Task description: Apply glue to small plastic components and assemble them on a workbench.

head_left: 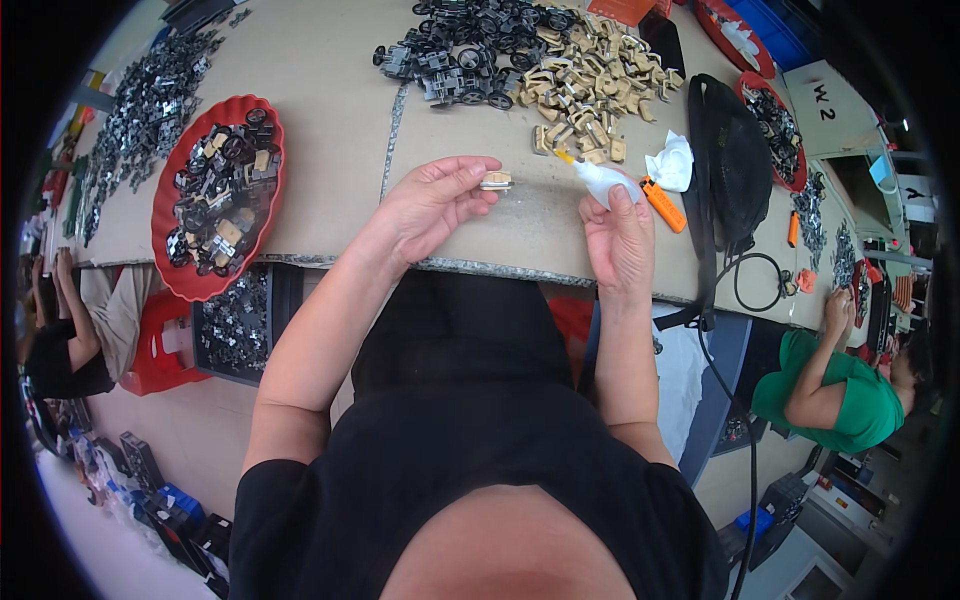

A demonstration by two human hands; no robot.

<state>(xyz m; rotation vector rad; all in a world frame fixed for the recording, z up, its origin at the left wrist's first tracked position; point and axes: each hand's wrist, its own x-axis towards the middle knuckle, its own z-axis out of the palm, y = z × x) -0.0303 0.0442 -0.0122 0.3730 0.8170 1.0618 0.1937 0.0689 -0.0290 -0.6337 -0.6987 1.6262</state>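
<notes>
My left hand pinches a small tan plastic part between thumb and fingers, just above the cardboard-covered table. My right hand grips a small white squeeze bottle, whose yellow tip points left toward the tan part, a short gap away. A pile of tan parts and a pile of black wheeled parts lie on the table beyond both hands.
A red tray of mixed black and tan parts sits at the left. An orange utility knife, crumpled white tissue and a black fan lie at the right. Other people sit at far left and lower right.
</notes>
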